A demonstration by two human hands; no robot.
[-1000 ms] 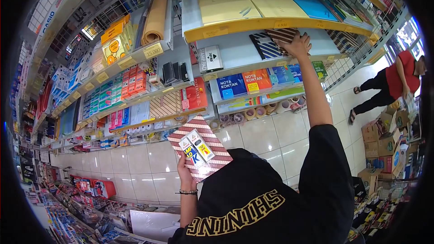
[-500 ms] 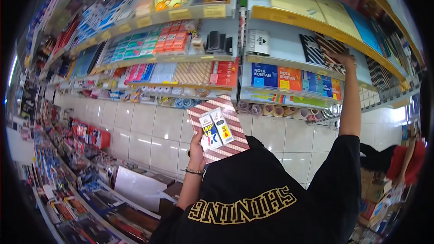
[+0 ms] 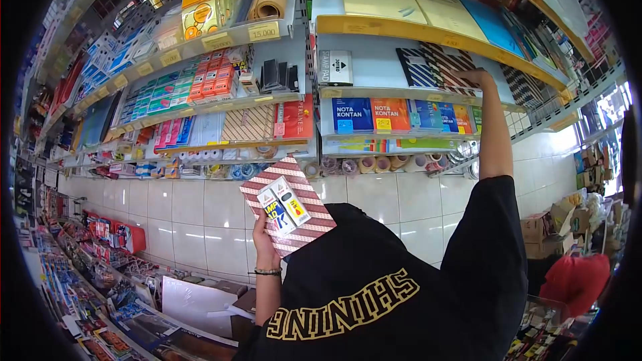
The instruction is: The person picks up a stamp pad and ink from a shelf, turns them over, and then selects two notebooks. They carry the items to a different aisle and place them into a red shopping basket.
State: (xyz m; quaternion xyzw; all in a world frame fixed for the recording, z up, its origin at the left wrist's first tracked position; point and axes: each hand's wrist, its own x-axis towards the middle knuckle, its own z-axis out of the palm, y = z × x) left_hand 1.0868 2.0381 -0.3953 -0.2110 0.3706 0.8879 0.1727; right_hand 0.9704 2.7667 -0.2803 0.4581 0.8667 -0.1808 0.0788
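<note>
My left hand [image 3: 265, 239] is closed on the edge of a red-and-white striped notebook [image 3: 311, 224], held tilted in front of my chest. Two small stamp pad ink boxes [image 3: 283, 206] lie on its cover. Up at the right-hand shelf, my right hand [image 3: 473, 78] has its fingers on the right part of a brown-and-black striped notebook [image 3: 447, 67]; its fingertips are partly hard to make out. A black-and-white striped notebook [image 3: 416, 67] lies just left of it, partly overlapped.
A stamp pad box [image 3: 335, 67] lies on the same shelf. Below are nota kontan books [image 3: 390, 115] and rolls of tape [image 3: 382, 164]. Small boxes [image 3: 214, 75] fill the left shelf. Behind me are a red bin [image 3: 130, 237], a white board [image 3: 197, 304] and cardboard boxes [image 3: 545, 230].
The view has turned right, so shelves and both hands appear farther left. My right hand stays at the striped notebooks, and my left keeps hold of its notebook and boxes.
</note>
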